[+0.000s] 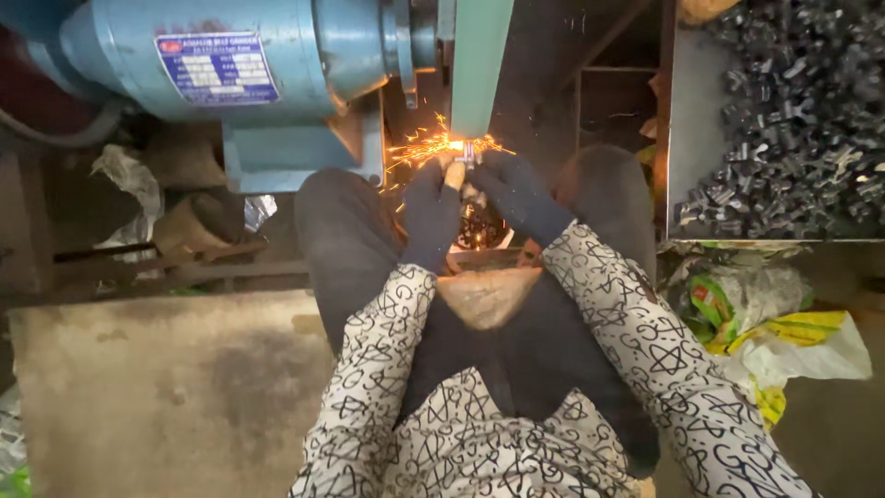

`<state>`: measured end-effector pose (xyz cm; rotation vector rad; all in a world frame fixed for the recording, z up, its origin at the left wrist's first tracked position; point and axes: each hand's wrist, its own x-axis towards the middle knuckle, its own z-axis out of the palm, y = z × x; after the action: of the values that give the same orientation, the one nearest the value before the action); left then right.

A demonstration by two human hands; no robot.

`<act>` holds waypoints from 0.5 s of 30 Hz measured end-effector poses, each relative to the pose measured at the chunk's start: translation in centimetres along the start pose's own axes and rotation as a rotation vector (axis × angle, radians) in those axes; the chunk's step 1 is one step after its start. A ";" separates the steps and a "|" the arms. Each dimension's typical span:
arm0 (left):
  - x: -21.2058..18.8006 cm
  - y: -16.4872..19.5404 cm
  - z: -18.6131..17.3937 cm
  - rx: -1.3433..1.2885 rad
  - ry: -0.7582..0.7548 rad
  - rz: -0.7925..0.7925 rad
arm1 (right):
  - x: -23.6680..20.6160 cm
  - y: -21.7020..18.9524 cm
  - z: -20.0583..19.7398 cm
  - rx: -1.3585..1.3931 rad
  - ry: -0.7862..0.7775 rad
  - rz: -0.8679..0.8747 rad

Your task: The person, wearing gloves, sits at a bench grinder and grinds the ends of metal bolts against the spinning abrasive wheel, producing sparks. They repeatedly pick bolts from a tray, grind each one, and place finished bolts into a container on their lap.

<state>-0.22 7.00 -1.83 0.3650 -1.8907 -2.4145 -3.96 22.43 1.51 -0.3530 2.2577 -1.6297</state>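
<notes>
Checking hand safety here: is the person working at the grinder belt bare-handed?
No, both the left hand and right hand wear dark gloves.

A tray (687, 120) of metal bits (793, 111) stood beside crumpled plastic bags (784, 341) (green and yellow ones).

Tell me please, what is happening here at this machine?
A seated person is grinding a small metal part on the green belt of a blue grinder. Both gloved hands, left hand and right hand, pinch the part and press it against the belt, and sparks fly to the left. A bin full of similar metal pieces stands at the person's right. More pieces lie in a small container between the knees.
</notes>
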 end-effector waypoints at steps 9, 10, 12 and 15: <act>0.2 1.5 0.2 0.074 -0.047 -0.037 | 0.9 2.7 0.7 -0.101 0.029 0.005; 0.1 1.7 0.2 0.185 -0.020 -0.038 | 0.6 2.7 0.7 -0.200 0.020 -0.042; 0.0 2.0 0.0 0.323 0.010 0.043 | 0.2 2.8 0.3 -0.004 -0.027 0.059; 0.1 1.8 0.1 0.381 -0.018 0.215 | 0.0 3.3 -0.4 -0.003 0.031 0.013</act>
<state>-0.52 6.66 -0.07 0.1441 -2.2654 -1.9286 -4.14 23.83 -1.54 -0.3154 2.2807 -1.6361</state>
